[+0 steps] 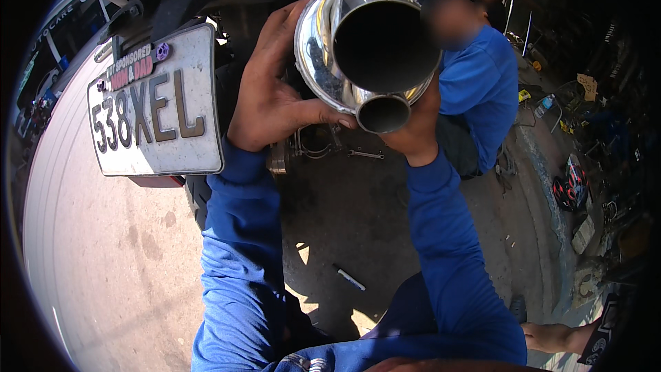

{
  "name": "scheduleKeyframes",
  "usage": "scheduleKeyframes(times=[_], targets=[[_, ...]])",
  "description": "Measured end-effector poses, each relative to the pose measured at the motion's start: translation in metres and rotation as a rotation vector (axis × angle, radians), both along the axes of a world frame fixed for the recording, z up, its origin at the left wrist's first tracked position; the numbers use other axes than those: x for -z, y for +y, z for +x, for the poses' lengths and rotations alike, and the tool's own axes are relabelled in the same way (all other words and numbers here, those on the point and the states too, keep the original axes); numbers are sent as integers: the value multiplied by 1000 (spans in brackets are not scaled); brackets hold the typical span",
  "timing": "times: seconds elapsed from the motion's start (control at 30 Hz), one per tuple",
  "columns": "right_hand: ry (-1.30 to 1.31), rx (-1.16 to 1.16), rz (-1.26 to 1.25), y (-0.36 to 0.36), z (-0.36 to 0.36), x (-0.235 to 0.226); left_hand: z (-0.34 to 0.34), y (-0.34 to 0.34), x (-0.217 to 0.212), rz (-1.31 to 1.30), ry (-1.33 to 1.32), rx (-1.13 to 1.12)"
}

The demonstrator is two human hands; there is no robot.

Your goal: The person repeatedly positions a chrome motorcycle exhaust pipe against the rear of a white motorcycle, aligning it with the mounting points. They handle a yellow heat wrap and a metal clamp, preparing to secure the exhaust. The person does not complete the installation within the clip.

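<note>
Behind the chrome muffler (323, 52), right hand (418, 126) partly out of sight.

My left hand (268, 89) and right hand (420, 127) hold a chrome muffler (326, 55) near a white plate (155, 114), a co-worker (482, 83) in blue at right, a wrench (365, 155) on the ground (337, 220).

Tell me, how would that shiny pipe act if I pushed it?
The shiny pipe is probably stiff, since it looks metal. It's polished, so it might be slippery. It may roll unevenly, because a smaller tube sits against it.
</note>
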State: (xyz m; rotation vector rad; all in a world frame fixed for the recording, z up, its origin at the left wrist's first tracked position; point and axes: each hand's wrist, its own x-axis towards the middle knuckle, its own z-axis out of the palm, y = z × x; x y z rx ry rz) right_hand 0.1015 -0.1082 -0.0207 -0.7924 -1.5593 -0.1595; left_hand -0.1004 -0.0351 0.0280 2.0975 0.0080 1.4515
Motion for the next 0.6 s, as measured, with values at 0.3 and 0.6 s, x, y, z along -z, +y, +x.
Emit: scheduleKeyframes(times=[0.3,0.6], targets=[[-3,11,14,-1,-2,0,0,0,0,-50,-5,25],[-134,113,148,-3,-5,-10,-3,10,10,40,-7,-14]])
